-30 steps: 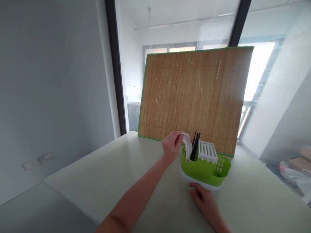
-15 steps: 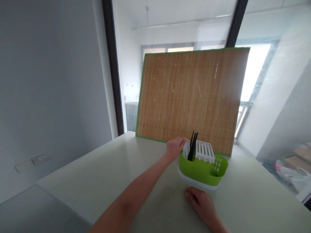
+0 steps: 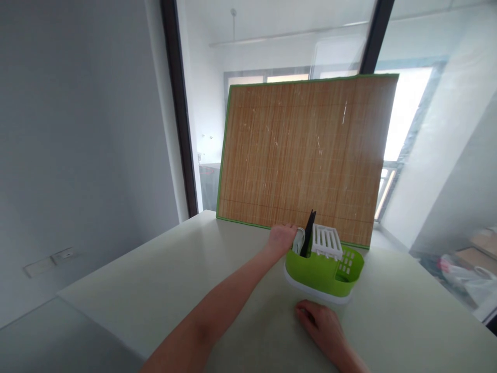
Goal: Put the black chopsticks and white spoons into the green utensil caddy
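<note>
My left hand point(image 3: 282, 237) reaches to the left end of a green utensil caddy point(image 3: 316, 272) with a white base. Its curled fingers are against a white, spoon-like utensil point(image 3: 298, 241) that stands in the caddy; the fingertips are partly hidden. Black chopsticks point(image 3: 308, 234) lean close together beside that utensil. A white slotted rack point(image 3: 326, 241) with small hooks sits across the caddy's middle. In front of the caddy, my right hand point(image 3: 316, 318) rests on the table, loosely curled with nothing visible in it.
Behind the caddy, a bamboo mat point(image 3: 306, 155) with green edging stands upright on the white table point(image 3: 186, 269). A glass partition with dark frames rises behind it. A grey wall point(image 3: 77, 129) is at the left.
My left hand has moved slightly lower beside the white utensil, which now looks more upright. The chopsticks have drawn closer together. My right hand has stayed put.
</note>
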The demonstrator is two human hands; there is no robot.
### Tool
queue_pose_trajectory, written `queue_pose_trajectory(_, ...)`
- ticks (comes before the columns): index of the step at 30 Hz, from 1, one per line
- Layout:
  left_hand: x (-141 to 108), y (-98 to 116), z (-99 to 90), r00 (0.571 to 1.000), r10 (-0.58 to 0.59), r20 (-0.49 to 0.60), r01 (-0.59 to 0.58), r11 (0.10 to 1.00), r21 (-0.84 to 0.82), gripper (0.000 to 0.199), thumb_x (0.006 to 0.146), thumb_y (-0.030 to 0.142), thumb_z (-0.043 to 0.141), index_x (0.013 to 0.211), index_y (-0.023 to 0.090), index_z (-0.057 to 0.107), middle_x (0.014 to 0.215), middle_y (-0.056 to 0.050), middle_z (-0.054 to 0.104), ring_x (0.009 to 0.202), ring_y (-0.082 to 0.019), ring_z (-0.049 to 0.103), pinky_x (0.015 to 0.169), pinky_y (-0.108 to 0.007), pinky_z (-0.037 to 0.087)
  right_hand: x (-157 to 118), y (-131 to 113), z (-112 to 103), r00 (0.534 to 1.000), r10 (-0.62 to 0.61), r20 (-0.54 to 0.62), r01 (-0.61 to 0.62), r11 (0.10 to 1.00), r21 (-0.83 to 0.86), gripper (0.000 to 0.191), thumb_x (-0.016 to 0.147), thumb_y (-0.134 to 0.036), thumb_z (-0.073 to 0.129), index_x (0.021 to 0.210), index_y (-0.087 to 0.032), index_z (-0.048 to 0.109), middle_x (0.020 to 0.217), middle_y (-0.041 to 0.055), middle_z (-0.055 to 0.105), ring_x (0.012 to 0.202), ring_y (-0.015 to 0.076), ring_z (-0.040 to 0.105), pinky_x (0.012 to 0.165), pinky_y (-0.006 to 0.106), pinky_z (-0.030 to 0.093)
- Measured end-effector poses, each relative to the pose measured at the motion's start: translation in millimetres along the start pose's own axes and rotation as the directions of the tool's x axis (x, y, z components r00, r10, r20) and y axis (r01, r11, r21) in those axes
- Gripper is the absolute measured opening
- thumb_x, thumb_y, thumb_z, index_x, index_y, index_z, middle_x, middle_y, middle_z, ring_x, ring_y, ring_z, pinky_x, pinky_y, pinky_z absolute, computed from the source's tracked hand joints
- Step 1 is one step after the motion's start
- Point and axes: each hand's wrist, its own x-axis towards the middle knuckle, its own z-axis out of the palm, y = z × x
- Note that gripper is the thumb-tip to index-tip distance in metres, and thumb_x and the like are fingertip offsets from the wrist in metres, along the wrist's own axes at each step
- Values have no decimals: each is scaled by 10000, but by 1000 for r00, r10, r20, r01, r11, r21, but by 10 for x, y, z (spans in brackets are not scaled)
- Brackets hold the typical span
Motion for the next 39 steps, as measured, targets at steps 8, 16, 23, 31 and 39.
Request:
queue_pose_trajectory(8,22,10,-40,999,-42,17,42,998,53,367,899,364,365,781,172,655,707,-103,650,658,-208,600,553,-294,361,-9,7,7,1000,6,-7,-6,1000,-8,260,872,-358,397,901,-265,639,707,-18,662,625,166,597,577,254,358)
queue_pose_trajectory(16,-769,36,-202,992,-118,42,120,992,-42,394,914,394,296,773,200,608,715,-40,648,647,-154,578,567,-254,338,-1,11,10,1000,2,3,-2,1000,-15,267,871,-353,389,902,-259,638,730,-9,669,644,176,605,587,259,370)
queue_pose_trajectory(23,-1542,74,91,891,-80,447,123,990,-66,322,847,395,409,725,188,624,722,-51,667,702,-194,612,617,-273,371,-23,-4,17,1000,1,3,-1,998,-60,253,883,-344,390,872,-269,632,776,-19,670,690,178,608,616,261,376)
queue_pose_trajectory(31,-1512,78,128,900,-76,430,138,984,-116,327,846,393,405,723,196,636,718,-45,672,708,-192,613,631,-272,376,-38,-43,56,998,-31,-63,29,999,-32,258,894,-330,385,852,-248,627,773,-2,642,707,168,595,634,256,402)
queue_pose_trajectory(39,-1522,17,169,897,-82,433,152,980,-129,325,842,383,404,700,200,632,689,-29,655,689,-177,602,602,-258,346,-40,-12,-368,750,92,-655,-134,991,-15,293,878,-406,401,1041,-203,535,1016,71,556,630,135,522,602,265,436)
